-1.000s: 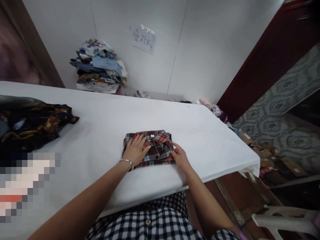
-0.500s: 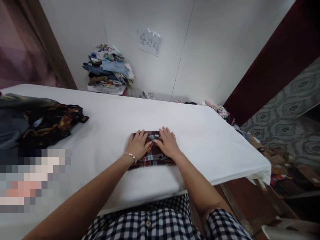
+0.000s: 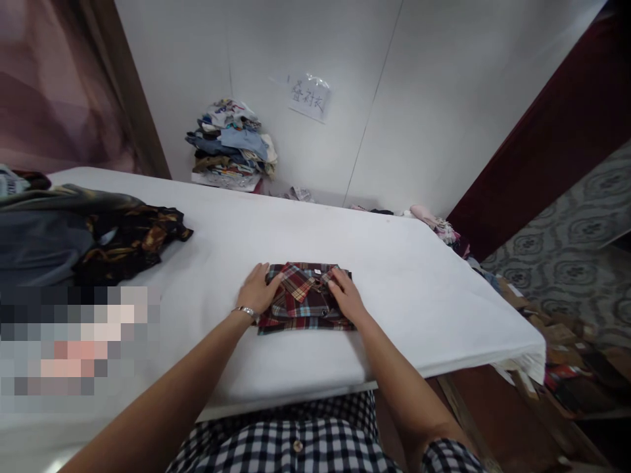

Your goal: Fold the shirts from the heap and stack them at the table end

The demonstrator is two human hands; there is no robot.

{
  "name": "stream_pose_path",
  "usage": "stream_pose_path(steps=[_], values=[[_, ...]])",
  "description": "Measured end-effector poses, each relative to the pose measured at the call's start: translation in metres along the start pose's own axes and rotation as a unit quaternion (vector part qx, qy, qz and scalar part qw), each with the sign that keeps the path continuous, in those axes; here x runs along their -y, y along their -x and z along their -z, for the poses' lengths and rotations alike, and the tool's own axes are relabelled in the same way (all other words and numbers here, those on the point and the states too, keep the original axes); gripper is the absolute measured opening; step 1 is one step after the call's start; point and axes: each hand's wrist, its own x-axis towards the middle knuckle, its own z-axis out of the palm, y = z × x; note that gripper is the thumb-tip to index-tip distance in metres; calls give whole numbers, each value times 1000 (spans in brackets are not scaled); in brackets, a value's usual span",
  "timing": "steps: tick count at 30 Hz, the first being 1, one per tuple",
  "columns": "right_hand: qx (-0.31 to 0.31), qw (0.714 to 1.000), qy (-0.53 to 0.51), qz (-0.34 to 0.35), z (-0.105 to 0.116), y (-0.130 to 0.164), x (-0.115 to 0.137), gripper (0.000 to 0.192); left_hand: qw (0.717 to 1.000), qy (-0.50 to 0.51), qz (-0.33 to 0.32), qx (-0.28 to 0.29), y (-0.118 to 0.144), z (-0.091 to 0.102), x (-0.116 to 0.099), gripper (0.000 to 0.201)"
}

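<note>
White cloth covers the long table (image 3: 404, 289) that fills most of our view, with a heap of dark garments (image 3: 98, 236) at its left end and a stack of folded clothes (image 3: 231, 144) standing beyond it against the wall, below a paper sign (image 3: 309, 97). Near our edge of the table lies the folded plaid shirt (image 3: 303, 299), collar up, its long axis running left to right between our hands. Our left hand (image 3: 259, 290) rests flat with fingers spread on the shirt's left edge, gripping nothing; a bracelet (image 3: 245, 311) circles that wrist. Our right hand (image 3: 348, 299) lies open on the right edge, palm down, pressing rather than grasping. Both hands sit equally close, each touching its own side.
</note>
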Motion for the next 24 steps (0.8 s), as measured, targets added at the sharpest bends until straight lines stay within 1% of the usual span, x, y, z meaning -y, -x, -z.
stream_pose_path(steps=[2,3,4,5,7,9,10,11,12,14,15,16,18,20,21,23,24], values=[[-95,993,-72,2,6,14,1,39,999,7,42,22,9,9,6,74],[-121,986,-111,-11,9,22,3,35,998,14,59,37,13,12,7,76],[-128,979,-155,-36,11,31,6,32,996,26,72,47,16,14,8,77],[-121,969,-201,-69,12,40,10,31,994,51,80,60,18,15,7,75],[-81,940,-299,-141,12,58,21,32,979,151,89,106,19,16,3,66],[-18,900,-384,-205,7,76,32,36,940,277,112,166,17,15,-2,56],[19,877,-420,-234,4,85,38,39,918,329,126,182,15,15,-4,54],[59,851,-452,-261,-1,93,42,43,904,362,140,178,13,15,-7,54],[98,824,-478,-287,-5,101,46,47,899,379,151,156,11,15,-9,56],[154,773,-523,-325,-14,109,51,56,902,393,148,98,8,16,-15,63],[166,750,-547,-335,-18,110,52,59,904,397,140,74,8,16,-19,66],[165,729,-572,-338,-20,108,53,60,904,402,132,59,8,17,-22,70],[135,697,-623,-329,-21,96,53,61,904,409,116,46,8,19,-30,75],[92,679,-662,-303,-18,77,54,60,916,389,99,27,10,21,-36,80],[72,677,-674,-286,-16,66,56,58,926,366,85,11,11,22,-39,81],[44,684,-679,-264,-13,45,61,55,948,314,47,-28,13,25,-44,81],[31,689,-674,-264,-12,36,65,52,956,289,26,-45,14,26,-47,80]])
